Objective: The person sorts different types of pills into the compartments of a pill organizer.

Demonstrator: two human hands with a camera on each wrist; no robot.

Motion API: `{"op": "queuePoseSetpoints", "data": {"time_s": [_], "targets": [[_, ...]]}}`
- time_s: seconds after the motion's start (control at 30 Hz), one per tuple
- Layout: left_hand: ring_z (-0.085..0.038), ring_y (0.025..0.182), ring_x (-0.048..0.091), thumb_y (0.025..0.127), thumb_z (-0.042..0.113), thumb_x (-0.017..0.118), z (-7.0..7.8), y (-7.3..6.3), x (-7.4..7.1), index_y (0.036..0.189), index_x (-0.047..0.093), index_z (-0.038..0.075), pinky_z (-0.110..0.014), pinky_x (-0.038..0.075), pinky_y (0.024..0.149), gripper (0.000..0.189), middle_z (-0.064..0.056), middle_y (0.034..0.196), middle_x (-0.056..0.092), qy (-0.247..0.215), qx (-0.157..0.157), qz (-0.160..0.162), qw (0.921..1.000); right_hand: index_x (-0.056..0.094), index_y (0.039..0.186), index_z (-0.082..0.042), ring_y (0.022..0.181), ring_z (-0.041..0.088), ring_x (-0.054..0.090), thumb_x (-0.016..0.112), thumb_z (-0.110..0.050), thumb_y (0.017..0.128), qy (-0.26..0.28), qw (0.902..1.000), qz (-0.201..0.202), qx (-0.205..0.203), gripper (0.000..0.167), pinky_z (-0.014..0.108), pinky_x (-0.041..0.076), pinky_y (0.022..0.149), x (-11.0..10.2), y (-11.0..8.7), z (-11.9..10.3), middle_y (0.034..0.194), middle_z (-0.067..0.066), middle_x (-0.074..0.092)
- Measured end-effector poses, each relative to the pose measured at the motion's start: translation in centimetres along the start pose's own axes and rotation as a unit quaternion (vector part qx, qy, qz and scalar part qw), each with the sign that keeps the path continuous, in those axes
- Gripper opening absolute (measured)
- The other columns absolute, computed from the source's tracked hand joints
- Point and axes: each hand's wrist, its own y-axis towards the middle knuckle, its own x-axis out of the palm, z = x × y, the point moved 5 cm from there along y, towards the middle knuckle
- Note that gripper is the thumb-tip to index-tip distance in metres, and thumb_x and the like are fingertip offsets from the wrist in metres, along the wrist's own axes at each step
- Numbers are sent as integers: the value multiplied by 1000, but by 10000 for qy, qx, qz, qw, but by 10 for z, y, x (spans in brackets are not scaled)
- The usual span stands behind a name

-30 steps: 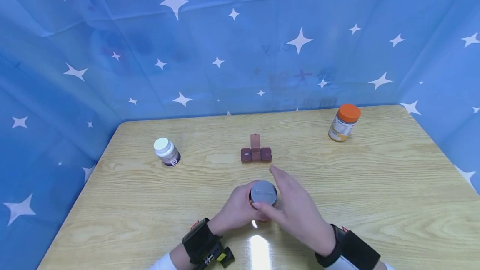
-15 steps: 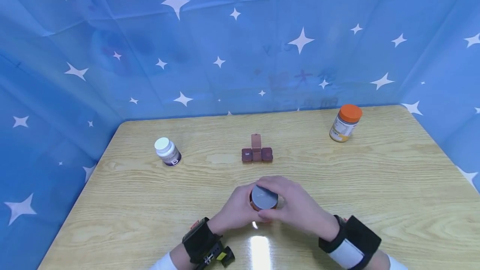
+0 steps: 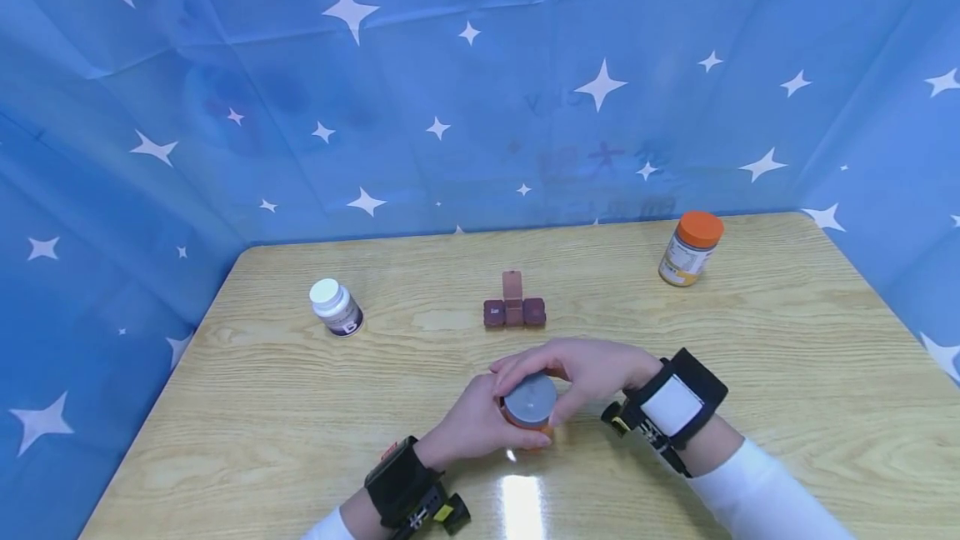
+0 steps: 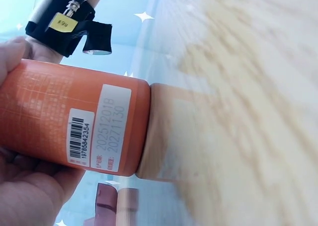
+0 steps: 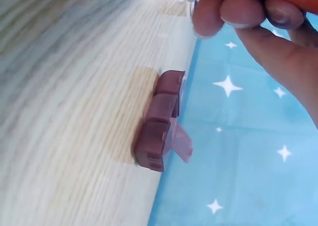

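Note:
An orange bottle [image 4: 59,112] with a grey lid [image 3: 531,398] stands upright near the table's front. My left hand [image 3: 474,419] grips its body from the left. Over the top, the fingers and thumb of my right hand [image 3: 596,369] curl round the lid's sides. Printed labels with a barcode face the left wrist camera. Beyond both hands sits a small maroon pill box [image 3: 513,312] with several compartments; its middle flap stands raised, as the right wrist view also shows. Part of the bottle is hidden behind my fingers.
A white bottle [image 3: 337,307] with a dark lower label stands at the back left of the wooden table [image 3: 262,407]. At the back right is a jar [image 3: 690,248] with an orange lid. A blue starry cloth [image 3: 480,90] hangs behind the table.
My right hand has come in from the right, closed round the grey lid and turned, its wrist swinging up and away from the table's front. The left hand and the bottle have stayed in place.

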Motion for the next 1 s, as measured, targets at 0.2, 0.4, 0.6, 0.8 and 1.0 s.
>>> {"op": "queuePoseSetpoints", "data": {"time_s": [0.2, 0.4, 0.6, 0.8, 1.0], "targets": [[-8, 99, 59, 70, 21, 80, -2, 0, 0, 118, 57, 13, -22, 45, 88, 54, 0, 109, 66, 175, -97, 20, 9998, 28, 145, -13, 138, 23, 29, 65, -51, 79, -441, 9788, 2001, -14, 84, 53, 26, 109, 15, -11, -10, 149, 13, 30], [-10, 102, 61, 73, 24, 77, 0, -1, -3, 120, 58, 13, -23, 46, 89, 52, -1, 110, 67, 468, 24, 144, 9988, 39, 137, -1, 117, 31, 51, 74, -49, 71, -2886, 8392, 4396, 1387, 89, 48, 46, 93, 50, -16, -22, 130, 18, 49], [-15, 103, 62, 76, 19, 74, 2, -3, -2, 119, 58, 9, -24, 47, 91, 47, -4, 110, 67, 708, 105, 327, 9969, 53, 120, 2, 97, 18, 57, 81, -37, 66, -3678, 7833, 4775, 1521, 73, 34, 52, 81, 58, -9, -23, 108, 9, 57], [-15, 102, 62, 72, 18, 75, 2, -2, 1, 120, 57, 9, -23, 47, 89, 52, -4, 110, 67, 729, 65, 325, 9968, 58, 113, -5, 100, 20, 57, 81, -24, 67, -3417, 8290, 4285, 1118, 55, 38, 49, 85, 48, -12, -21, 109, 6, 60], [-9, 97, 60, 70, 23, 79, -1, -2, 1, 119, 56, 13, -20, 46, 84, 55, -1, 108, 66, 533, -221, 243, 9980, 56, 123, -19, 111, 14, 52, 74, -15, 73, -2499, 9312, 2593, 569, 53, 35, 45, 93, 28, -12, -13, 120, -2, 57]]}}
